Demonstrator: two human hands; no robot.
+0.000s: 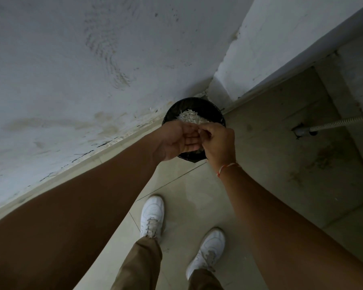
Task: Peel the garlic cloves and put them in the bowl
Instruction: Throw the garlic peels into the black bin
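Both hands (194, 141) meet above black bin (170, 116) holding peels (192, 118).

Stained white wall (76, 76) from 9 to 12 o'clock, cracked skirting (88, 152) along its base, pale tiled floor (189, 189) at centre, two white trainers (152, 216) at 6 o'clock, corrugated hose (342, 121) at 3 o'clock, white column (281, 42) at 1 o'clock.

two hands are counted, left hand (176, 141) and right hand (218, 143); one black bin (197, 105); two white shoes (152, 214); one hose (342, 120)
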